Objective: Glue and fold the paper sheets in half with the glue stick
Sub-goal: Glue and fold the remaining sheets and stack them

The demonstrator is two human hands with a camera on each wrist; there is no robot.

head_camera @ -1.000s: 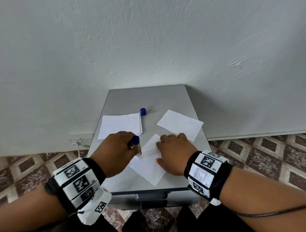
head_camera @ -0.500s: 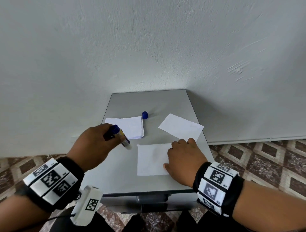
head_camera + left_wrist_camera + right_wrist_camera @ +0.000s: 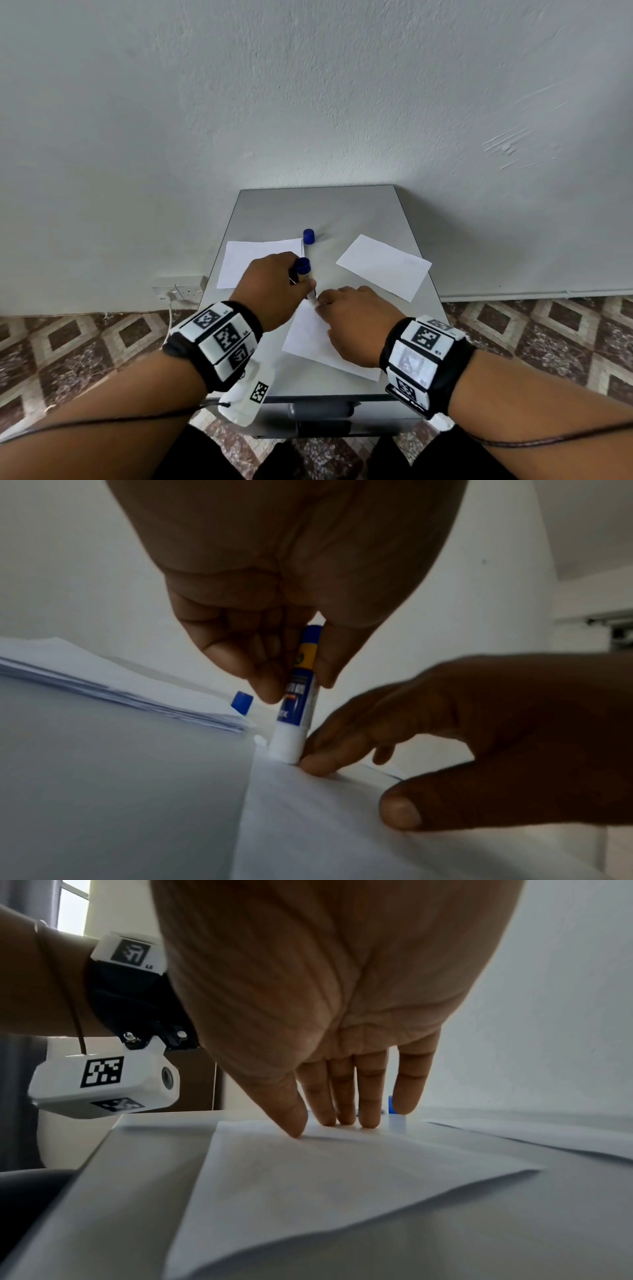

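A white paper sheet lies turned at an angle near the table's front edge. My left hand grips an uncapped blue glue stick upright, its white tip down on the sheet's far corner. My right hand presses the sheet flat with straight fingers, fingertips right beside the glue tip. The stick's blue cap stands further back on the table.
A stack of white sheets sits at the left of the small grey table. One single sheet lies at the right, near the edge. A white wall rises behind; patterned floor tiles surround the table.
The sheet has turned from square to angled under my right hand. My left hand came back from the left and set the glue stick down on the sheet's far corner.
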